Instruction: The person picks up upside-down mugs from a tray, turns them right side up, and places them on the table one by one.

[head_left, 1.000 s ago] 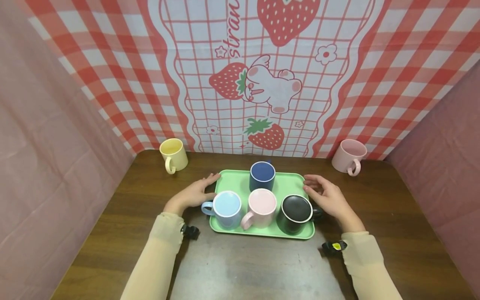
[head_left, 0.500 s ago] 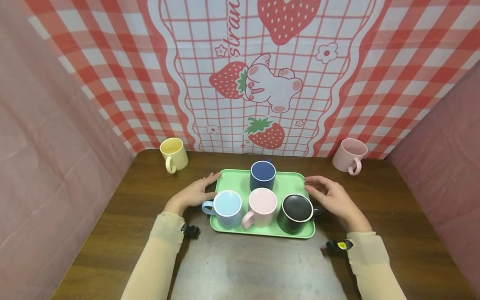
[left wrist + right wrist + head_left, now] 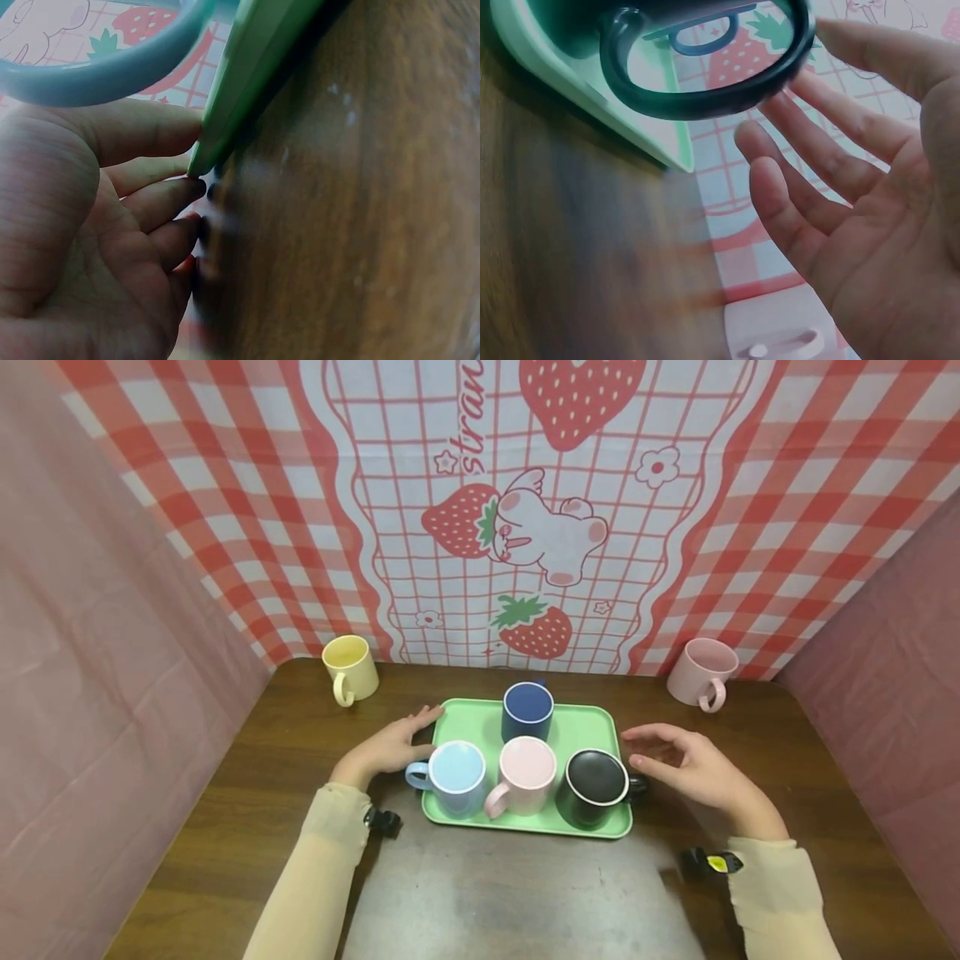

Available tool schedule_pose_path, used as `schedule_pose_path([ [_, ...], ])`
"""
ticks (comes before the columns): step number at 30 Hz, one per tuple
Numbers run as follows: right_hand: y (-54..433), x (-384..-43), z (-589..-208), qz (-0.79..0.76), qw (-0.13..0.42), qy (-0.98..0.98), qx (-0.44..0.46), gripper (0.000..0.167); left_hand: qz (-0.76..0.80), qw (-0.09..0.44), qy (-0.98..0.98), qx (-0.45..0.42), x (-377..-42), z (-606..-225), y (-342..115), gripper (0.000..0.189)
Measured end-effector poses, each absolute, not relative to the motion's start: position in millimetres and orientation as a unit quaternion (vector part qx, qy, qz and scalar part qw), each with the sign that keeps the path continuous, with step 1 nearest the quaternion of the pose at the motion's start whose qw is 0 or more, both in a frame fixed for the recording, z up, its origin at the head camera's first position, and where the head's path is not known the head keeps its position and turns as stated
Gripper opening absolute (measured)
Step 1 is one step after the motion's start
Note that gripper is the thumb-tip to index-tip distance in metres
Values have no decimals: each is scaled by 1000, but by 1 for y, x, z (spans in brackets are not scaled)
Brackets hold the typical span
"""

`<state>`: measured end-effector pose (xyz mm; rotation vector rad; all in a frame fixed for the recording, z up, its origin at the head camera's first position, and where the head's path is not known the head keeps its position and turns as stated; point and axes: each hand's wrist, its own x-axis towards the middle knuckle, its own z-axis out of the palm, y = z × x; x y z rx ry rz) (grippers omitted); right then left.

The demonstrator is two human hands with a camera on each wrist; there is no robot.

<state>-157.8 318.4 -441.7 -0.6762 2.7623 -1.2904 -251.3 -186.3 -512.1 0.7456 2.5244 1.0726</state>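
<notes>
Left hand (image 3: 386,745): thumb and fingers extended, touching the edge of the green tray (image 3: 468,727), grasping nothing.
Right hand (image 3: 693,768): released, fingers loosely bent, just beside the tray.
Tray: between both hands, flat on the table (image 3: 480,902).
Good handling: light, level pressure from both ends seems best, right fingers clear of the black mug (image 3: 594,789)'s handle.
Mugs nearest: light-blue mug (image 3: 459,781) by the left hand, black by the right; glossy, cylindrical, with looped handles.
Tray shape: smooth, rounded corners, raised rim.

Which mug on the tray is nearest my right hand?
The black mug, at the right end of the tray; the light blue, pink and navy mugs sit farther left.
</notes>
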Motion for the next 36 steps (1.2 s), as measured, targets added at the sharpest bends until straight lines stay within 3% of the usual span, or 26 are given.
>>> schedule_pose_path([
  [11,320,-148,-439,-427,36,858,-282,49,358,170,887,236,-238,-489,-179,74],
  [18,318,-148,-442,-432,32,848,-304,43,359,156,885,253,-242,-497,-183,75],
  [29,316,-149,-443,-387,-27,854,-348,32,359,168,886,241,-240,-492,-181,74],
  [36,315,-150,-443,-322,-86,865,-375,32,366,149,880,263,-253,-513,-187,77],
])
